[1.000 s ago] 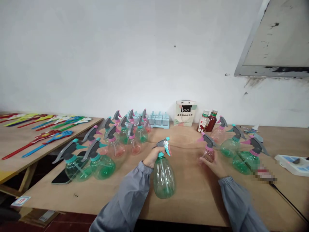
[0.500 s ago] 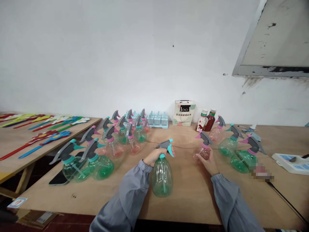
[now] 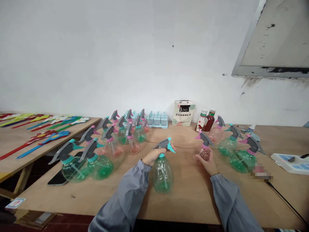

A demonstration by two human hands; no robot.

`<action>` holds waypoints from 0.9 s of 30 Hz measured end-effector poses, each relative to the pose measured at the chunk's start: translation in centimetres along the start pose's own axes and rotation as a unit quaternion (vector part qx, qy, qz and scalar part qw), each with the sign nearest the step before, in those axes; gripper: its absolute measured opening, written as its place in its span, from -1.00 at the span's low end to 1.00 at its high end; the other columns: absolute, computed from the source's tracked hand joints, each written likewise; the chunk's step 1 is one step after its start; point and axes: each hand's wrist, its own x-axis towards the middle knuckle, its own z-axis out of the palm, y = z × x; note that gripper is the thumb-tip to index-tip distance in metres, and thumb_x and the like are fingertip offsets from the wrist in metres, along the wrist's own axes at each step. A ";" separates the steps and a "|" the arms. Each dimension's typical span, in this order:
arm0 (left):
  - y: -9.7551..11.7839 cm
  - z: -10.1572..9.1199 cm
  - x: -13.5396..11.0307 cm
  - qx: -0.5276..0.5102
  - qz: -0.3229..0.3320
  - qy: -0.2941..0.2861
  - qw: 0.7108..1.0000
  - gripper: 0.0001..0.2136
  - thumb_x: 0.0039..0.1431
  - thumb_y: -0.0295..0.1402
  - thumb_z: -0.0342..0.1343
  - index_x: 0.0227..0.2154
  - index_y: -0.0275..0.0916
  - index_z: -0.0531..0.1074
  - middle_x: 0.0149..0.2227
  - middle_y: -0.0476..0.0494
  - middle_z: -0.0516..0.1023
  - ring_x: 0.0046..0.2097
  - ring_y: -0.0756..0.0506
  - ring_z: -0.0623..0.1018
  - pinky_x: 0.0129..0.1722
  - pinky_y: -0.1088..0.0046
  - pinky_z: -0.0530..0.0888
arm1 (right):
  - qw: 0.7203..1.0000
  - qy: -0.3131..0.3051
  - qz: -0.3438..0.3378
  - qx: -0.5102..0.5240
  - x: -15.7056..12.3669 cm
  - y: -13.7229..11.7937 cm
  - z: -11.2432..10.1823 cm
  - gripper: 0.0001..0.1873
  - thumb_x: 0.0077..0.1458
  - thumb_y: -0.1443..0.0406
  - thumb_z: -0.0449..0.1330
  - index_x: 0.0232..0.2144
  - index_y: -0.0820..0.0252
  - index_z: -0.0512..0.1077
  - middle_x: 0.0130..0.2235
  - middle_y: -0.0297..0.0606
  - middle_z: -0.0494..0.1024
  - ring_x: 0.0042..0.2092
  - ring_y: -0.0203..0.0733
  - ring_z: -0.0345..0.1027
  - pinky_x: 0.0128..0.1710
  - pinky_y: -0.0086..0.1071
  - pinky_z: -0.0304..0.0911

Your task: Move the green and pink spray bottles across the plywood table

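1. A green bottle (image 3: 162, 172) is gripped at its neck by the left hand (image 3: 152, 157), the fingers closed just under the grey and teal trigger head (image 3: 164, 144). The bottle stands upright on the table (image 3: 193, 193), near the front edge and well apart from the other bottles.

2. A small pink bottle (image 3: 203, 150) is held by the right hand (image 3: 209, 163), the fingers wrapped about its lower body. Whether it rests on the table or is lifted just clear of it cannot be told from this view.

3. A cluster of bottles (image 3: 125, 135) with their trigger heads fitted stands to the left and towards the wall, with two larger green ones (image 3: 88, 162) nearest the front, beside a dark phone (image 3: 56, 178).

4. Three more bottles (image 3: 238, 146) stand to the right of the pink one, also with heads on.

5. As a judgement: both held bottles already carry their heads, so the work on them appears largely done; what seems left is their placing with one group or the other. The group on the left is much the larger.

6. Along the wall are seen a pale blue tray (image 3: 158, 120), a small carton (image 3: 183, 113) and two drink bottles (image 3: 206, 120). Coloured flat toys (image 3: 45, 135) lie on a second table (image 3: 14, 151) to the left.
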 end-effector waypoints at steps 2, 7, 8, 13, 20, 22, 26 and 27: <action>0.0 0.0 0.0 -0.004 -0.013 0.015 1.000 -0.76 -0.34 -0.38 0.09 -0.49 -0.23 0.54 -0.39 -0.19 0.64 -0.08 -0.27 0.62 -0.02 0.24 0.47 | 1.000 0.000 0.012 0.003 0.0 -0.1 0.0 -0.05 -0.18 -0.17 0.45 0.17 0.03 0.25 0.18 0.00 0.48 0.18 0.17 0.46 0.21 0.12 0.39; 0.2 0.2 -0.3 0.023 -0.003 0.011 1.000 -0.74 -0.32 -0.39 0.09 -0.47 -0.20 0.57 -0.43 -0.15 0.64 -0.13 -0.24 0.61 -0.08 0.29 0.45 | 1.000 -0.003 0.014 -0.008 -0.1 -0.4 0.0 0.02 -0.20 -0.19 0.45 0.21 0.05 0.22 0.18 0.00 0.47 0.21 0.16 0.43 0.24 0.11 0.35; 0.3 0.2 -0.4 0.026 0.008 0.006 1.000 -0.73 -0.30 -0.40 0.10 -0.44 -0.19 0.58 -0.42 -0.14 0.65 -0.12 -0.24 0.61 -0.05 0.28 0.44 | 1.000 -0.005 0.018 -0.005 -0.1 -0.4 0.0 0.02 -0.19 -0.20 0.44 0.21 0.04 0.21 0.18 0.00 0.47 0.21 0.16 0.43 0.24 0.11 0.35; 0.6 0.6 -0.6 0.013 0.019 0.015 1.000 -0.69 -0.31 -0.38 0.10 -0.40 -0.19 0.59 -0.41 -0.13 0.64 -0.15 -0.24 0.60 -0.05 0.26 0.45 | 1.000 0.006 0.024 -0.003 -0.1 -0.8 0.1 0.04 -0.26 -0.22 0.45 0.18 0.06 0.24 0.17 0.04 0.47 0.20 0.20 0.43 0.25 0.15 0.32; 1.7 0.1 -3.0 0.129 0.049 0.041 0.990 -0.85 -0.17 -0.41 0.13 -0.50 -0.20 0.59 -0.37 -0.12 0.63 -0.23 -0.15 0.55 -0.04 0.33 0.43 | 1.000 0.005 0.017 -0.008 -0.1 -0.9 0.0 0.02 -0.25 -0.20 0.46 0.17 0.06 0.25 0.15 0.01 0.49 0.18 0.18 0.44 0.25 0.14 0.33; 2.4 -0.8 -4.3 0.159 0.082 0.085 0.980 -0.83 -0.10 -0.37 0.19 -0.40 -0.17 0.63 -0.34 -0.11 0.63 -0.17 -0.17 0.55 0.00 0.33 0.42 | 1.000 0.002 0.022 -0.011 -0.1 -0.7 -0.2 0.01 -0.25 -0.19 0.47 0.16 0.08 0.26 0.16 0.02 0.49 0.19 0.19 0.44 0.25 0.14 0.34; 3.3 -4.4 -6.9 0.249 0.140 0.300 0.910 -0.76 -0.08 -0.19 0.28 -0.37 -0.20 0.62 -0.42 -0.07 0.56 -0.26 -0.16 0.50 -0.16 0.35 0.44 | 1.000 0.006 0.028 -0.007 -0.1 -0.5 -0.3 0.00 -0.25 -0.18 0.48 0.15 0.07 0.25 0.17 0.02 0.48 0.19 0.20 0.43 0.25 0.13 0.34; 3.3 -5.6 -7.5 0.274 0.150 0.365 0.877 -0.75 -0.08 -0.15 0.28 -0.40 -0.22 0.60 -0.48 -0.04 0.50 -0.34 -0.13 0.46 -0.25 0.37 0.42 | 1.000 0.008 0.029 -0.009 -0.1 -0.5 -0.3 0.00 -0.25 -0.17 0.48 0.15 0.06 0.25 0.16 0.02 0.48 0.18 0.19 0.44 0.25 0.12 0.34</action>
